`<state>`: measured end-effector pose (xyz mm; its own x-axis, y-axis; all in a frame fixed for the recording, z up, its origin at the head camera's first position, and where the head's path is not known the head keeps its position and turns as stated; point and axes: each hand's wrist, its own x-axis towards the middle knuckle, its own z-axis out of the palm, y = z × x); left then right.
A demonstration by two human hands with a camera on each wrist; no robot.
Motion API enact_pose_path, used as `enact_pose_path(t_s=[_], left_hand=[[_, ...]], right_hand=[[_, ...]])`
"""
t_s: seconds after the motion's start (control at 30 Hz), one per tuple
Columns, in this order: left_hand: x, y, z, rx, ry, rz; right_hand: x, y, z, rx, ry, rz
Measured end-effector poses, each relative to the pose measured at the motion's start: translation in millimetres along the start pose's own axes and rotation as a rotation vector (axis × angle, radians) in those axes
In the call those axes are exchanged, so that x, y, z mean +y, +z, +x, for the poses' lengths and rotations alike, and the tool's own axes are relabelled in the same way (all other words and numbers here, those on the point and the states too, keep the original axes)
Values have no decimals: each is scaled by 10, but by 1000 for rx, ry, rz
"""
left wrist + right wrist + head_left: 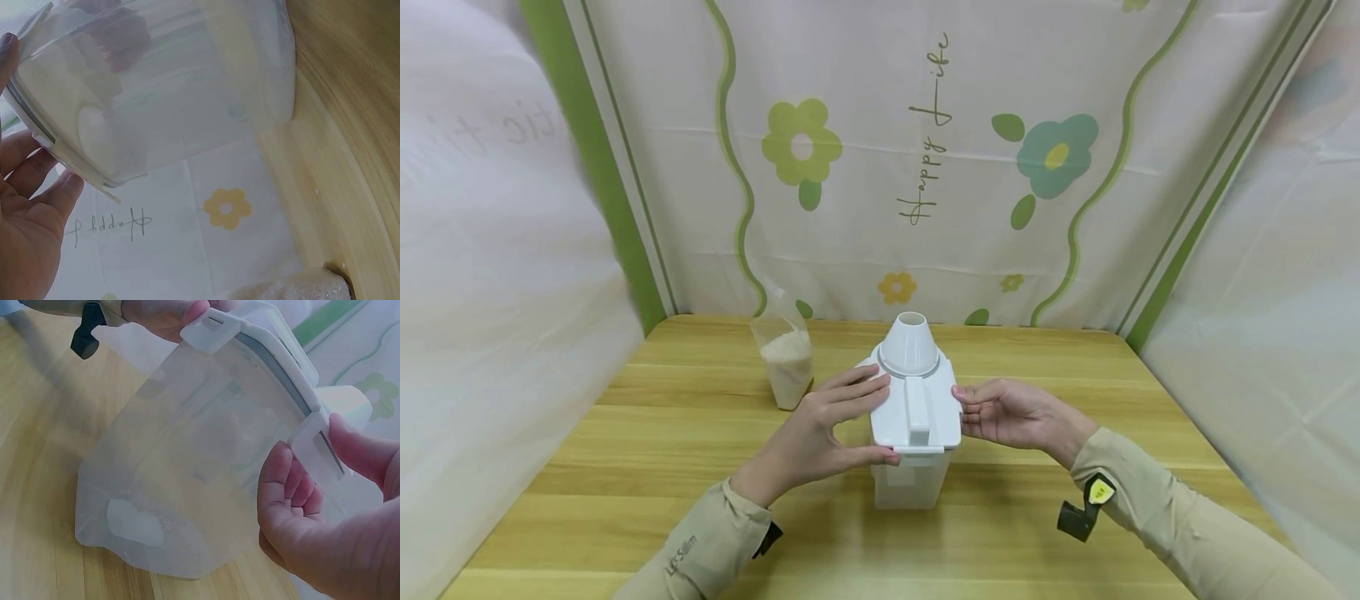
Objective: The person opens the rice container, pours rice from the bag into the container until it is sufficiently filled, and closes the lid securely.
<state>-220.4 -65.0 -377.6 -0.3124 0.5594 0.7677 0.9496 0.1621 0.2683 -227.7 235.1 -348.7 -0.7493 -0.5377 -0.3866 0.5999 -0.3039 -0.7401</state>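
Note:
A clear plastic storage container (910, 490) with a white lid (891, 421) stands upright on the table. On the lid sit a white cone-shaped cap (910, 348) and a raised handle. My left hand (827, 425) holds the lid's left side, several fingers over the top and the thumb at the front edge. My right hand (1011, 412) pinches a white side latch (315, 450) between thumb and fingers; in the right wrist view this latch stands out from the wall. Through the see-through walls in the left wrist view, the container body (187, 94) shows no grain.
A clear bag (788, 362) partly filled with pale, rice-like grains stands at the back left of the wooden table (662, 433). Printed fabric (865, 233) hangs behind the table and along both sides. A few small white specks lie on the table.

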Motion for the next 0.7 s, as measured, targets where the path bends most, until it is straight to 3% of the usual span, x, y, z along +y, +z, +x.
enact_pose_path(t_s=[0.7], left_hand=[[5,-6,9,0,0,2]], right_hand=[[20,-27,9,-6,-6,18]])
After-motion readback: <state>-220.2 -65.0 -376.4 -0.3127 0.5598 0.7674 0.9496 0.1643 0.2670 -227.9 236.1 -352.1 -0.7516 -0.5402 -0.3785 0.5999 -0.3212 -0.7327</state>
